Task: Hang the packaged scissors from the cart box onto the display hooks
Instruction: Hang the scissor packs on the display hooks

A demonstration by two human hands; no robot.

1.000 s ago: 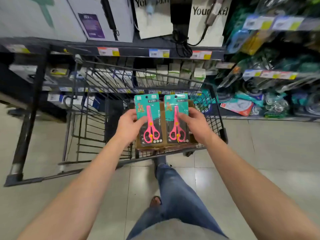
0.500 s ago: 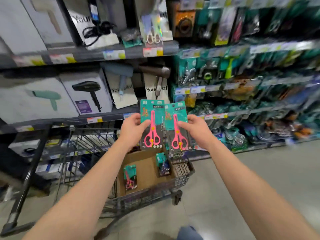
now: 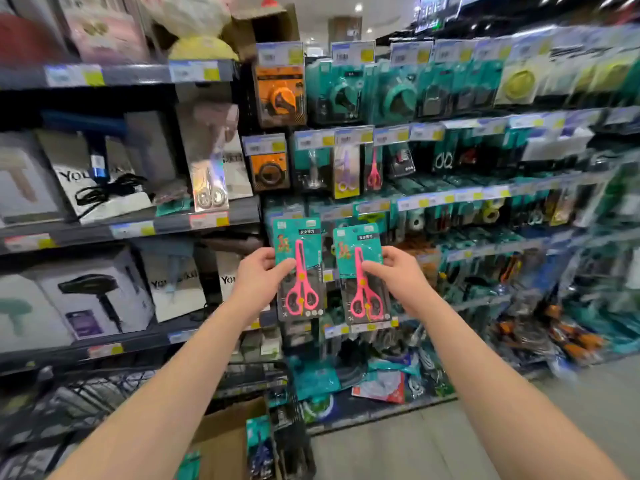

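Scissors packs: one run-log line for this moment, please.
left hand: grips left pack | right hand: grips right pack | hung: none

Brightly, evenly lit from ceiling spots (image 3: 358,8) at 12 o'clock; dark recess seen under shelf board (image 3: 104,76) at 10. Racks (image 3: 554,188) at 3 o'clock smeared by motion blur, edges bowed by wide lens. Packaged scissors (image 3: 299,268) at centre rendered sharpest; glare caught on foil pack (image 3: 209,188) at 10

A narrow gap stays clear between my left pack (image 3: 299,268) and right pack (image 3: 362,271); beyond them hung goods (image 3: 346,171) crowd every display row; the shelf (image 3: 194,221) juts out left; cart (image 3: 104,386) and box (image 3: 225,434) block below; the floor (image 3: 485,438) lies free to my right.
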